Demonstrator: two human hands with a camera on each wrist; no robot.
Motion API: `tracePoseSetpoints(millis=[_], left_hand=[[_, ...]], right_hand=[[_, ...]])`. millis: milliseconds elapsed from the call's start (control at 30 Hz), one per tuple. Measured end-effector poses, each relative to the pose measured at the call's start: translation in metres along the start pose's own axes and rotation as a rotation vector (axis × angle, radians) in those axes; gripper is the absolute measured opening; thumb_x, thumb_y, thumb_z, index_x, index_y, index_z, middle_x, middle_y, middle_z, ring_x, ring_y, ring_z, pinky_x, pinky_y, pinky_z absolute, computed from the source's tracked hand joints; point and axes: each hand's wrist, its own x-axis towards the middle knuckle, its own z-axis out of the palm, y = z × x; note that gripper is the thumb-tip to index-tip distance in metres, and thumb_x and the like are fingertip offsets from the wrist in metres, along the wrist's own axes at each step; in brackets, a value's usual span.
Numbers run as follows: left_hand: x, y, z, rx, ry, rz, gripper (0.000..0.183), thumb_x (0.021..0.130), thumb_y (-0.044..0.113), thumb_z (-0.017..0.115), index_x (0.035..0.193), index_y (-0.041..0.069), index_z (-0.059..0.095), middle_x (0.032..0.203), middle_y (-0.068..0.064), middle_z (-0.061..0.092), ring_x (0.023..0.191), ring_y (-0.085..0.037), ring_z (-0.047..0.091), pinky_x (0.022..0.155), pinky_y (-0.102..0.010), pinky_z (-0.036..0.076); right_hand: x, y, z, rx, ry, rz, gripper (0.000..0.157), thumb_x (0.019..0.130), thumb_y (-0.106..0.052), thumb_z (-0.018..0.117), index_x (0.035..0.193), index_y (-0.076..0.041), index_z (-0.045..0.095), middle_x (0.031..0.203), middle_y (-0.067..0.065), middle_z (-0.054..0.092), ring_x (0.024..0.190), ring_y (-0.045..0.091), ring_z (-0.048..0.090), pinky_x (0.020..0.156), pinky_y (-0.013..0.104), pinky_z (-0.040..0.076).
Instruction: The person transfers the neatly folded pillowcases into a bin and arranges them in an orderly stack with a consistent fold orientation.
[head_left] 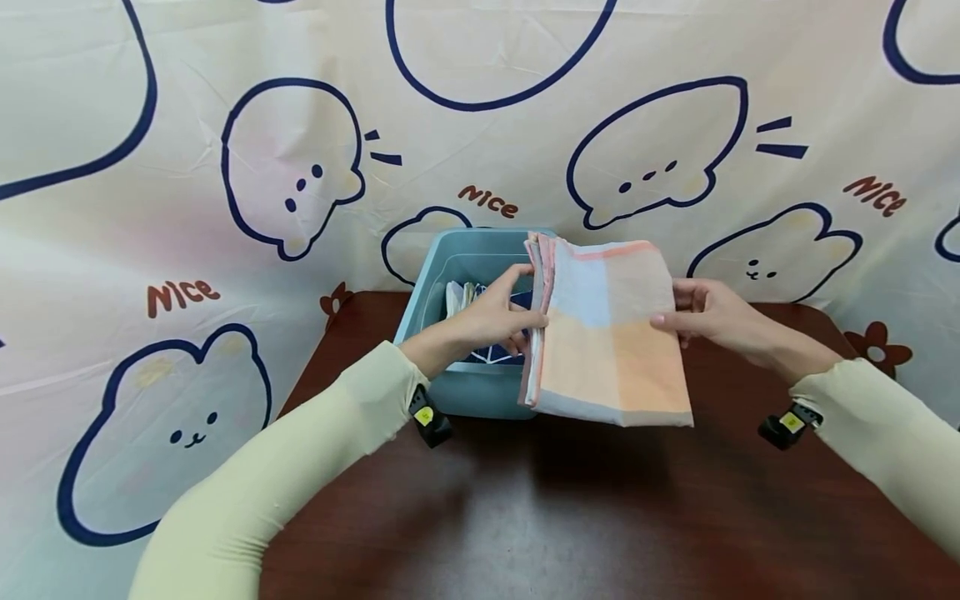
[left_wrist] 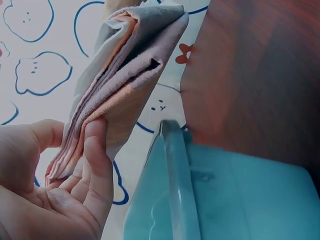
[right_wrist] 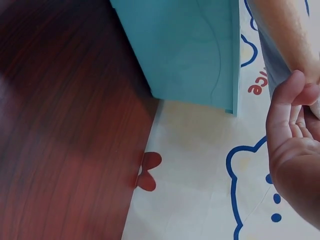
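Note:
Both hands hold up a folded checked cloth (head_left: 600,333) in peach, beige and pale blue, in front of the right part of a blue plastic bin (head_left: 480,396). At its left edge, where the layers stack, my left hand (head_left: 491,318) pinches it between thumb and fingers. The left wrist view shows the thick folds of the cloth (left_wrist: 107,90) gripped by the left hand (left_wrist: 65,190). My right hand (head_left: 716,318) pinches the opposite edge, thumb in front and the other fingers mostly hidden behind. In the right wrist view, the right hand (right_wrist: 295,145) appears at the margin.
Inside the bin are a navy fabric with white lines (head_left: 491,354) and some light folded items (head_left: 459,297), partly hidden by the left arm and cloth. The bin stands on a dark reddish-brown table (head_left: 480,517). Behind hangs a printed white sheet (head_left: 480,150).

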Motion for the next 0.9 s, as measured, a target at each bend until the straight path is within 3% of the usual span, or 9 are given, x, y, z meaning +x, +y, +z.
tracePoseSetpoints(millis=[267,500,900], left_hand=[[-0.005,0.000,-0.014,0.019,0.011,-0.006,0.076,0.099,0.015,0.062,0.159,0.025,0.016,0.095,-0.020,0.076,0.054,-0.017,0.067,0.056,-0.028,0.055],[-0.006,-0.003,-0.028,0.045,0.003,-0.015,0.076,0.100,0.013,0.060,0.160,0.023,0.015,0.101,-0.024,0.075,0.051,-0.014,0.065,0.054,-0.027,0.055],[-0.007,-0.005,-0.053,0.094,0.010,-0.041,0.078,0.099,0.016,0.061,0.161,0.022,0.014,0.092,-0.016,0.076,0.054,-0.015,0.066,0.057,-0.029,0.056]], right_hand=[[0.012,-0.006,0.008,0.014,0.000,-0.026,0.054,0.099,-0.020,0.066,0.146,-0.003,0.046,0.100,-0.007,0.071,0.070,0.013,0.061,0.061,0.028,0.054],[0.025,-0.011,0.018,0.026,0.011,0.001,0.059,0.098,-0.023,0.068,0.149,-0.005,0.044,0.104,-0.007,0.071,0.073,0.013,0.062,0.064,0.029,0.054],[0.043,-0.022,0.028,0.036,0.015,0.042,0.064,0.098,-0.028,0.068,0.153,-0.009,0.041,0.115,0.000,0.069,0.080,0.013,0.063,0.070,0.031,0.055]])
